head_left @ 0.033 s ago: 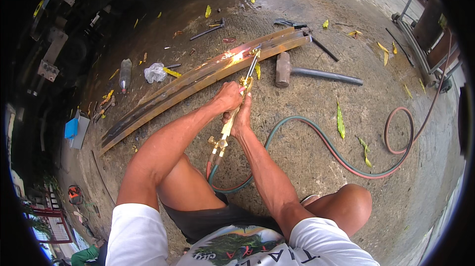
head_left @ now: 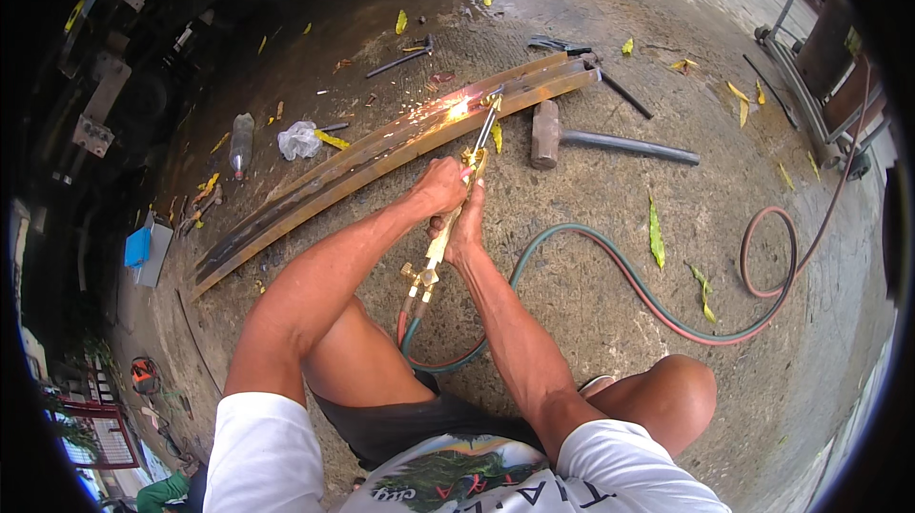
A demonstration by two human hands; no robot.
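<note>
A brass cutting torch [head_left: 437,244] runs up and away from me, its long tubes ending in an angled head over a rusty steel channel beam [head_left: 419,144]. My left hand [head_left: 441,186] is closed around the front of the torch near its brass fittings. Just behind and to the right, my right hand [head_left: 465,227] wraps around the handle. Bright flame and sparks [head_left: 457,111] burst from the beam beside the torch head. Red and green twin hoses [head_left: 610,251] leave the torch's rear end and curve away to the right.
A sledgehammer [head_left: 545,136] lies right of the beam, and a smaller hammer [head_left: 400,61] lies beyond it. Left of the beam are a plastic bottle [head_left: 240,146] and a crumpled clear bag [head_left: 299,141]. A wheeled cart [head_left: 810,84] carrying cylinders stands far right. Yellow leaves dot the concrete.
Sparks now scatter more widely over the beam and leftward past the flame. My hands and the torch look the same.
</note>
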